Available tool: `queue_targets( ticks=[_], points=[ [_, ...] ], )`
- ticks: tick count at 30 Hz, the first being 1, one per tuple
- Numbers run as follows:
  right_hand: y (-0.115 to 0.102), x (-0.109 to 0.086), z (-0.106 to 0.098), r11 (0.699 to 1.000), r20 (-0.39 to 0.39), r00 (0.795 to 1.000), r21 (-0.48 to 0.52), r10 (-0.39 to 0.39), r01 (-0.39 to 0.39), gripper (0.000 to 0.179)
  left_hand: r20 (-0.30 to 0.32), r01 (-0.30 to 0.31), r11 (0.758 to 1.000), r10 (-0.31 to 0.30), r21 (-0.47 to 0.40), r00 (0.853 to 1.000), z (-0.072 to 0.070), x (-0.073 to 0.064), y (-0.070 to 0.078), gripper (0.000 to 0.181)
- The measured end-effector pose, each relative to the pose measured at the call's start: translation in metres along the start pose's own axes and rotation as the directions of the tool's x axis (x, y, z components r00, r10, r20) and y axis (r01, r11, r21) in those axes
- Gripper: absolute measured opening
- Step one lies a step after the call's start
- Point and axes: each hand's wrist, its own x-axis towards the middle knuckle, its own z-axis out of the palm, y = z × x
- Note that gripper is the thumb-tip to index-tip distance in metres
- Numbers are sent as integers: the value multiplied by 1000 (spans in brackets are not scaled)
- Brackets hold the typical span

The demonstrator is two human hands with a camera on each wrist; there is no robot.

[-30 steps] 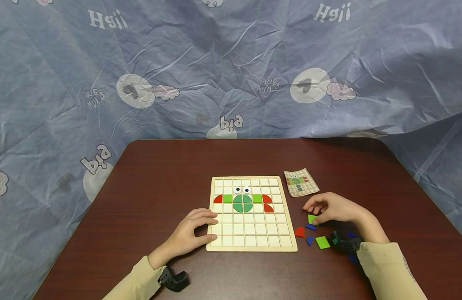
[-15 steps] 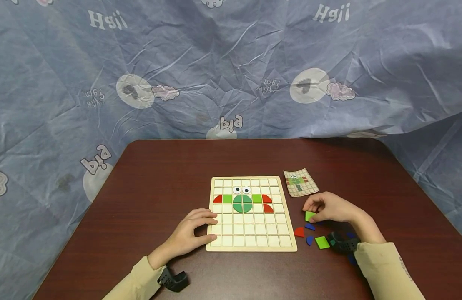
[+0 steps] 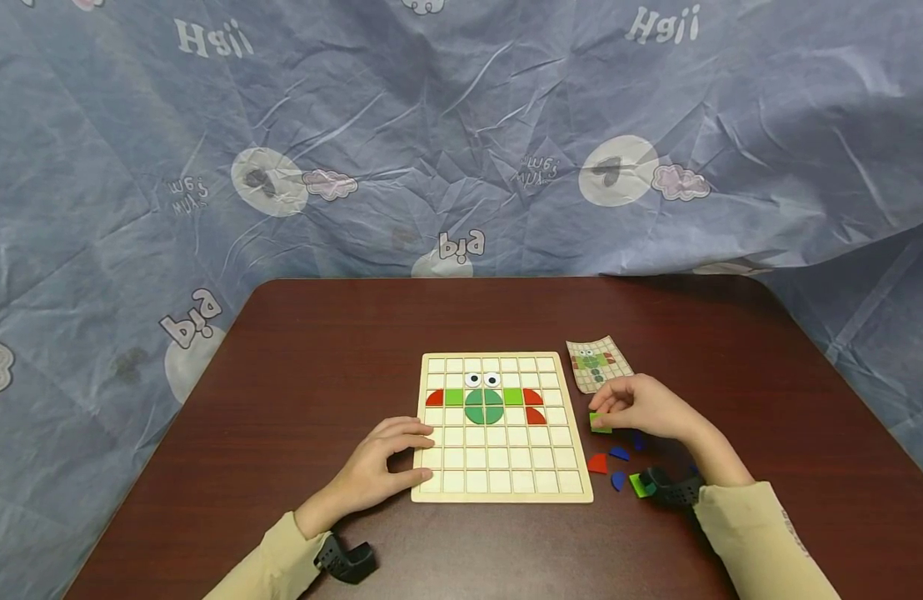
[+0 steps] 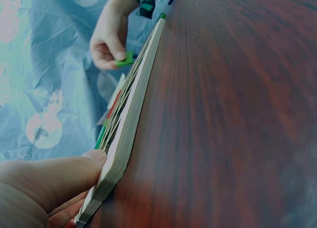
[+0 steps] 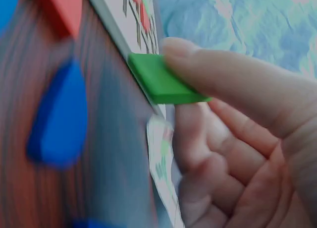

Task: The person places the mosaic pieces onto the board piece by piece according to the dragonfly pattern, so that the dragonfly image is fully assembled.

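A wooden grid board (image 3: 499,482) lies on the table, its recessed squares partly filled with coloured tiles. Two eye tiles (image 3: 482,380) sit above a green circle (image 3: 484,407) of quarter tiles. Light green squares and red quarter tiles (image 3: 533,415) flank the circle. My left hand (image 3: 382,462) rests on the board's left edge, fingers spread and thumb tip on the rim. Right of the board, my right hand (image 3: 649,407) pinches a light green square tile (image 5: 158,82) between thumb and fingers, raised above the table in the right wrist view.
A picture card (image 3: 592,358) with a similar pattern lies beyond the right hand, which overlaps its near corner. Loose on the table are a red quarter tile (image 3: 597,464), several blue pieces (image 3: 619,453) and another green square (image 3: 638,485), partly behind the right wrist's camera.
My right hand has picked up the green square tile and moved it left toward the board, now close to its right edge. The left hand and board stay put.
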Motion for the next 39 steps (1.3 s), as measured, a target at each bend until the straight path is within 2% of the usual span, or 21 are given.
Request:
queue_targets(
  ticks=[9,13,20,23,39],
  points=[
    [-25,17,28,997,-120,990,-13,-78,77,19,-3,-6,1000,6,0,1000,0,0,-2,37],
    [-34,25,37,994,-127,986,-31,-108,105,15,-6,-11,1000,11,0,1000,0,0,-2,37],
    [-42,38,51,997,-144,987,-45,-71,65,15,-4,-4,1000,4,0,1000,1,0,-2,36],
    [-43,43,56,996,-148,986,-57,-81,73,14,-3,-3,1000,3,-1,1000,1,0,-2,36],
    [-42,50,71,993,-160,983,-90,-93,79,10,1,6,1000,-6,0,1000,0,0,-2,36]
  ],
)
